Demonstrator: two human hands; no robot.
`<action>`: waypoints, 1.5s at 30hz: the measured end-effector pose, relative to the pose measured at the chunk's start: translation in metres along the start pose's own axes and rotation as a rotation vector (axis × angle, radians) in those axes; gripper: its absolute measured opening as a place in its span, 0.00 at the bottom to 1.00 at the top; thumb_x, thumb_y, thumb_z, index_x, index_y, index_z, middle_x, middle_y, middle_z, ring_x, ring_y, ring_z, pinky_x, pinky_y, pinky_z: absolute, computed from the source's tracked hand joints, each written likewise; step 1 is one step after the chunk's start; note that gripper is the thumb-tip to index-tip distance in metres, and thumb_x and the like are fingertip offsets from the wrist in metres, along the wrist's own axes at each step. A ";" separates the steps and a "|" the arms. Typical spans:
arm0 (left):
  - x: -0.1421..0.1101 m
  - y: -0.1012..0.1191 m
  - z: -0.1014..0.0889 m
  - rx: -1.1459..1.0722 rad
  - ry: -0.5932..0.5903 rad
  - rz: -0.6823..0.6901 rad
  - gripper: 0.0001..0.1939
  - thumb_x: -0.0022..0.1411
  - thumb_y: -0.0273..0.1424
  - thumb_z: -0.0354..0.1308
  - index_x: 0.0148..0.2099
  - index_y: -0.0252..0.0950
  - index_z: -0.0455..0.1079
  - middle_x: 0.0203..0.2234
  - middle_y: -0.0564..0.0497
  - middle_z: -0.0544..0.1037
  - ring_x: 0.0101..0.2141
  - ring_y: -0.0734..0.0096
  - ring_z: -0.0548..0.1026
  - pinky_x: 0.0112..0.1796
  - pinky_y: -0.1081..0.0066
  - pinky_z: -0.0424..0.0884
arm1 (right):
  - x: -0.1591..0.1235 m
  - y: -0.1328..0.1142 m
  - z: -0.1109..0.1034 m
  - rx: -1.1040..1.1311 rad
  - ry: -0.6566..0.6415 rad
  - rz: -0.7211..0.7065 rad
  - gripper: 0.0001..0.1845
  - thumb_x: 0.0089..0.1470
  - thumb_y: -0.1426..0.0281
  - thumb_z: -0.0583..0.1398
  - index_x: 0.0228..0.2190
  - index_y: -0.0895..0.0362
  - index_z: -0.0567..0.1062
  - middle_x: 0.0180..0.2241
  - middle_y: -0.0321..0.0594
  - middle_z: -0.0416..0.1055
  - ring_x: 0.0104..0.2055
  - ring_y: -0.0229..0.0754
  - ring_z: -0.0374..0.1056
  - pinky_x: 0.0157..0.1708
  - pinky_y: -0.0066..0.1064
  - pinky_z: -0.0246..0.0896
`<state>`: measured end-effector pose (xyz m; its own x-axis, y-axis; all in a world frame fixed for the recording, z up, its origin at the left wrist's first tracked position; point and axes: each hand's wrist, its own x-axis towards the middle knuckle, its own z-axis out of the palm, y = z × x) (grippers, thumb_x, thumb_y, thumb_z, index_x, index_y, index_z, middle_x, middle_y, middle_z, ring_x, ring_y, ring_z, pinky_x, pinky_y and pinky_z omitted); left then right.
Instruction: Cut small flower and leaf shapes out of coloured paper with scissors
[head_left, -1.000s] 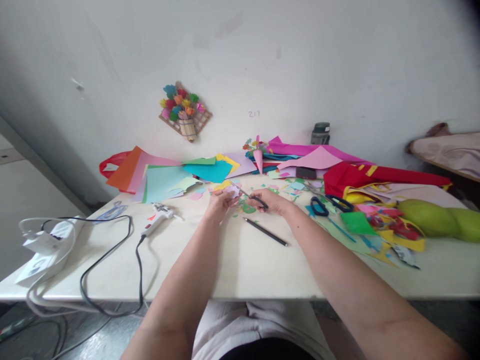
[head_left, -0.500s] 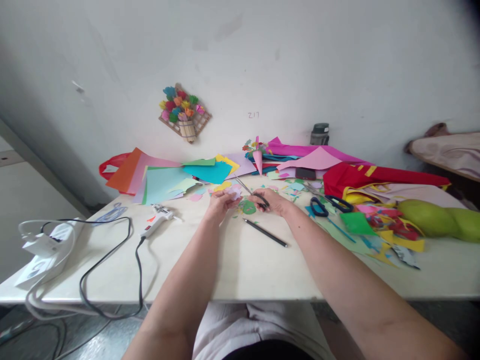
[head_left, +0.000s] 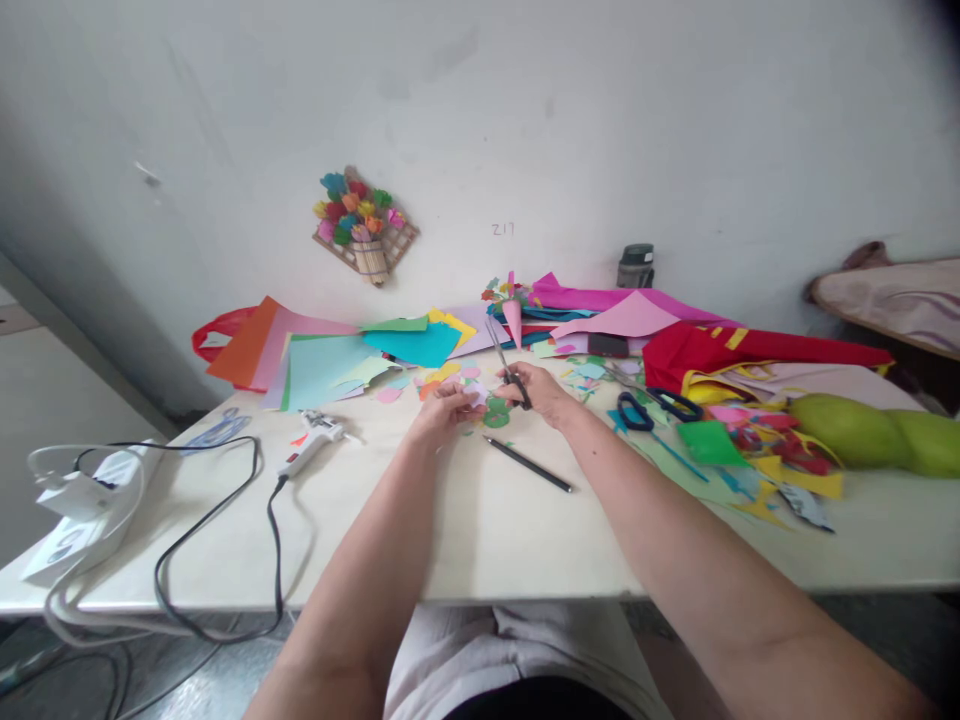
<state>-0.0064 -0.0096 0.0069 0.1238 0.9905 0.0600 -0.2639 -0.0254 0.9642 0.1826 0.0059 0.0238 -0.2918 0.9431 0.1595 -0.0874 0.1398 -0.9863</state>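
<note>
My left hand (head_left: 444, 412) is closed on a small pale lilac piece of paper (head_left: 477, 394), pinched at the fingertips. My right hand (head_left: 538, 392) grips a pair of dark-handled scissors (head_left: 517, 389) by its loops, the blades pointing up and away from me, clear of the paper. Between the hands lie green paper pieces (head_left: 497, 411) on the table, among small coloured scraps. A black pen (head_left: 527, 464) lies slantwise just in front of both hands.
At left are a glue gun (head_left: 311, 447) with its black cord and a white power strip (head_left: 90, 515). Coloured sheets (head_left: 330, 365) line the wall side. On the right lie blue-handled scissors (head_left: 637, 411), paper scraps, red cloth (head_left: 697, 355) and a green, lumpy object (head_left: 844, 430).
The scissors have swung from pointing left, near the lilac paper, to pointing more upright and away from it. My left hand still pinches the paper. The view has shifted slightly.
</note>
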 end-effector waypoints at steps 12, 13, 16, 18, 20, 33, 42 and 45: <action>-0.002 0.001 0.005 0.043 -0.030 -0.009 0.19 0.37 0.32 0.73 0.22 0.33 0.64 0.17 0.53 0.73 0.19 0.73 0.74 0.25 0.73 0.72 | -0.002 -0.001 0.011 0.027 0.005 -0.044 0.18 0.31 0.74 0.67 0.30 0.58 0.71 0.19 0.28 0.67 0.23 0.34 0.64 0.24 0.25 0.57; -0.002 0.001 0.006 0.043 -0.029 -0.012 0.19 0.36 0.33 0.73 0.22 0.33 0.64 0.16 0.53 0.73 0.19 0.73 0.74 0.25 0.72 0.72 | -0.002 0.000 0.011 0.010 0.007 -0.042 0.18 0.31 0.74 0.66 0.30 0.58 0.71 0.18 0.28 0.67 0.22 0.34 0.63 0.24 0.25 0.57; -0.001 0.000 0.006 0.032 -0.020 -0.022 0.20 0.34 0.33 0.74 0.21 0.33 0.63 0.15 0.54 0.71 0.19 0.72 0.74 0.25 0.72 0.72 | -0.001 0.003 0.012 -0.031 0.009 -0.048 0.17 0.32 0.74 0.64 0.31 0.58 0.71 0.18 0.27 0.65 0.22 0.34 0.63 0.24 0.26 0.56; -0.001 0.000 0.006 0.024 -0.012 -0.022 0.20 0.34 0.33 0.74 0.21 0.33 0.64 0.15 0.54 0.71 0.19 0.72 0.74 0.25 0.72 0.72 | 0.000 0.004 0.013 -0.032 0.014 -0.055 0.17 0.32 0.75 0.63 0.32 0.58 0.72 0.18 0.27 0.65 0.22 0.34 0.63 0.23 0.26 0.55; -0.001 0.000 0.005 0.019 -0.008 -0.014 0.19 0.35 0.33 0.74 0.22 0.33 0.64 0.16 0.54 0.71 0.19 0.73 0.73 0.25 0.72 0.72 | 0.000 0.004 0.013 -0.023 0.022 -0.055 0.18 0.33 0.75 0.63 0.32 0.58 0.72 0.18 0.27 0.64 0.22 0.34 0.62 0.23 0.26 0.54; 0.001 -0.001 0.003 -0.005 0.002 0.058 0.18 0.37 0.32 0.73 0.24 0.33 0.65 0.20 0.54 0.74 0.22 0.74 0.75 0.26 0.74 0.73 | -0.005 -0.003 0.015 0.017 0.018 -0.006 0.16 0.34 0.77 0.64 0.30 0.57 0.70 0.17 0.26 0.66 0.20 0.34 0.63 0.22 0.25 0.57; 0.001 0.000 0.003 -0.078 0.085 0.101 0.17 0.37 0.31 0.72 0.24 0.32 0.66 0.23 0.52 0.76 0.24 0.74 0.75 0.29 0.73 0.74 | -0.009 -0.006 0.010 -0.109 -0.085 0.069 0.13 0.40 0.73 0.66 0.31 0.58 0.70 0.17 0.30 0.69 0.18 0.33 0.65 0.16 0.21 0.48; 0.000 0.003 0.005 -0.121 0.130 0.107 0.15 0.39 0.29 0.71 0.23 0.33 0.66 0.23 0.51 0.77 0.26 0.73 0.76 0.30 0.74 0.74 | -0.010 -0.006 0.009 -0.216 -0.148 0.066 0.13 0.43 0.68 0.67 0.30 0.59 0.71 0.19 0.34 0.70 0.18 0.33 0.65 0.13 0.21 0.44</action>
<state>-0.0026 -0.0103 0.0109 -0.0339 0.9923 0.1191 -0.3831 -0.1229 0.9155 0.1774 -0.0067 0.0290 -0.4275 0.9002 0.0829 0.1371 0.1552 -0.9783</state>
